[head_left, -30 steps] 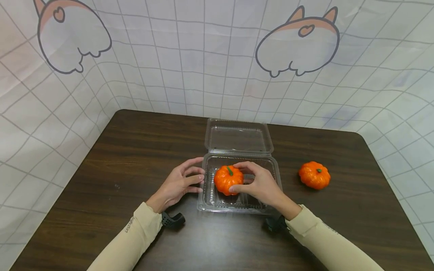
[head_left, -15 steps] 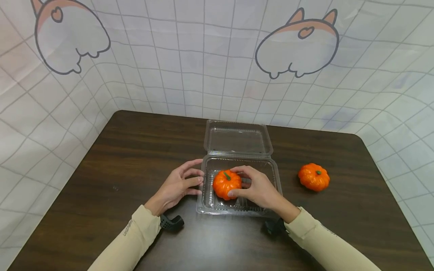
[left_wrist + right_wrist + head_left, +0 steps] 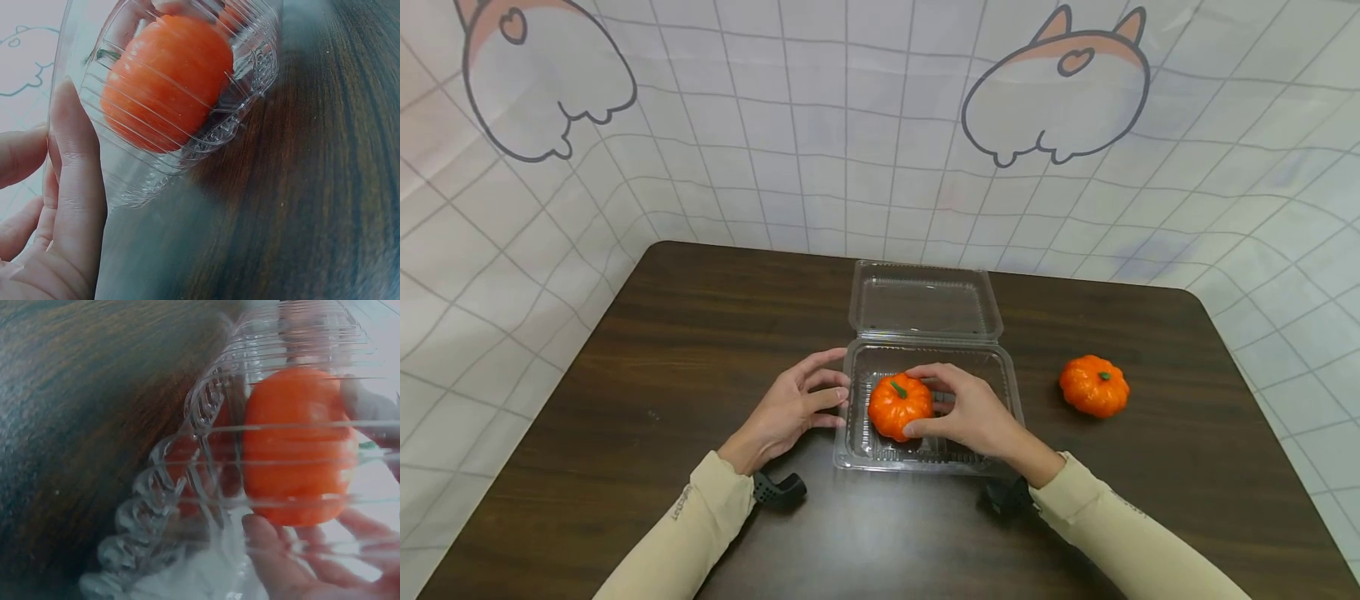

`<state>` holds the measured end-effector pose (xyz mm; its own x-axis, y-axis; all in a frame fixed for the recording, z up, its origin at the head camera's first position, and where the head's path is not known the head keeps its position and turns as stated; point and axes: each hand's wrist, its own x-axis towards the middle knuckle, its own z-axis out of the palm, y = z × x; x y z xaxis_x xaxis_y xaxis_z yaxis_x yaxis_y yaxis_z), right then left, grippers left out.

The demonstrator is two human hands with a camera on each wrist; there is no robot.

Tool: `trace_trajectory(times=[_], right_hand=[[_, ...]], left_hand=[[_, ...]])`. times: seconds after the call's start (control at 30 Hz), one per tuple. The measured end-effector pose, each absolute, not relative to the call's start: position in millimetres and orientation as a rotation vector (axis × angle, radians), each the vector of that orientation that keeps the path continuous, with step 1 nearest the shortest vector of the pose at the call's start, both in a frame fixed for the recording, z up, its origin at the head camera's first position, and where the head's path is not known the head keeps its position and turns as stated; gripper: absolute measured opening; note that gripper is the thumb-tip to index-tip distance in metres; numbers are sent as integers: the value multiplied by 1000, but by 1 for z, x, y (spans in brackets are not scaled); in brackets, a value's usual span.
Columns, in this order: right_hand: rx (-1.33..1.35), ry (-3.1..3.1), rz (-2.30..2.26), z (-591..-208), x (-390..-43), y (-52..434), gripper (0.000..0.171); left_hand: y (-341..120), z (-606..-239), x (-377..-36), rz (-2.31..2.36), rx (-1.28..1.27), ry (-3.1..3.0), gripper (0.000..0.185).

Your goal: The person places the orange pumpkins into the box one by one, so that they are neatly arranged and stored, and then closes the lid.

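A small orange toy pumpkin (image 3: 899, 407) with a green stem sits in the left part of a clear plastic clamshell container (image 3: 925, 461). My right hand (image 3: 973, 414) holds this pumpkin from its right side, thumb at the front and fingers behind. Through the ribbed wall, the right wrist view shows the pumpkin (image 3: 300, 450) with fingertips (image 3: 259, 528) close around it. At the container's left rim rests my left hand (image 3: 786, 408), its fingers loosely spread. In the left wrist view, the container's clear wall stands between the left hand (image 3: 72, 187) and the pumpkin (image 3: 169, 81).
The container's lid (image 3: 925, 304) lies folded back behind the base. A second orange pumpkin (image 3: 1094, 386) stands on the dark wooden table (image 3: 700, 333) to the right. White grid-patterned cloth (image 3: 820, 150) with cartoon animals encloses the back and sides.
The right hand and its pumpkin have shifted slightly left and toward the front inside the container. The left hand stays at the rim, and the second pumpkin has not moved.
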<state>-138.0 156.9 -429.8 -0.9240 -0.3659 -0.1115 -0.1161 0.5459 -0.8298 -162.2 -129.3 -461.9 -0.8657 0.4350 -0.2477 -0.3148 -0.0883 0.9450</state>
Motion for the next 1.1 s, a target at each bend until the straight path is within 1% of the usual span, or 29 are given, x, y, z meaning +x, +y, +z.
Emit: trace_trajectory(times=[0.7, 1.1], right_hand=[[-365, 2544, -1364, -406, -126, 194, 78], [-336, 2606, -1444, -384, -118, 227, 68]], left_hand=[[-130, -461, -162, 1994, 124, 1710, 61], [-131, -463, -164, 2001, 154, 1702, 64]])
